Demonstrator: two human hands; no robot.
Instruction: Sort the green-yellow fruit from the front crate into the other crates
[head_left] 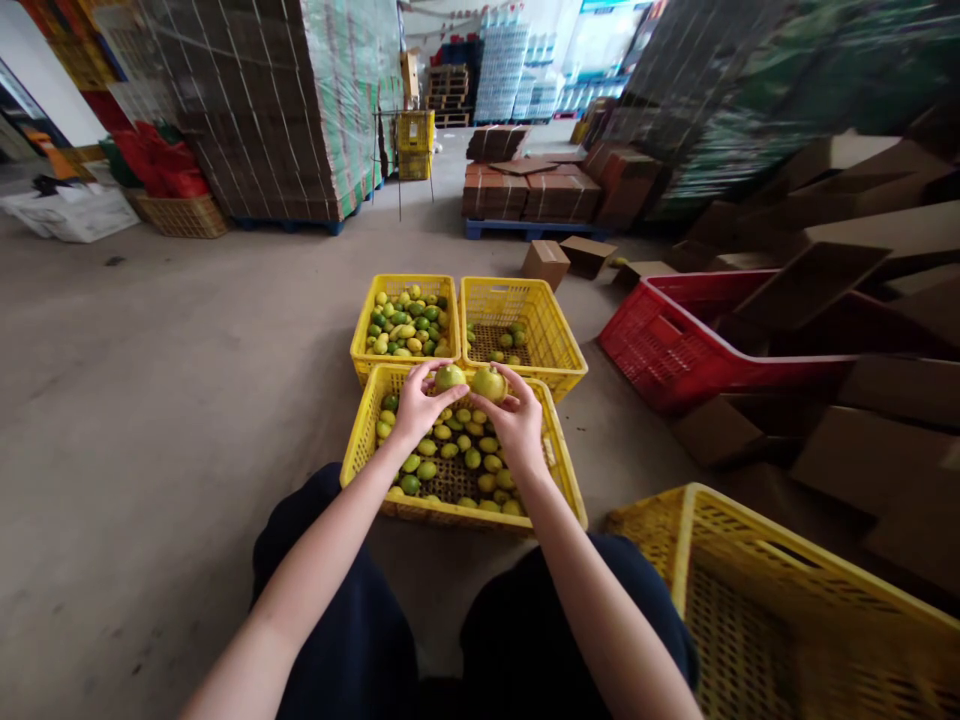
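Observation:
Side by side above the near yellow crate (352, 440), my two hands each hold a yellow-green lemon. My left hand (420, 405) is closed round one lemon (450, 377), thumb below it and fingers behind. In my right hand (519, 415) a second lemon (489, 384) is gripped the same way, close to the first. Under my hands, the near crate contains many loose green and yellow lemons (448, 450). Behind it on the left, a yellow crate (360, 350) is fuller of mixed lemons. The back right yellow crate (559, 335) has several green ones at its bottom.
An empty-looking yellow crate (686, 530) stands by my right knee. A red crate (660, 350) with cardboard boxes (885, 440) around it lies on the right. Farther back are flattened cartons (495, 195) on a blue pallet and a tall wrapped stack (255, 110).

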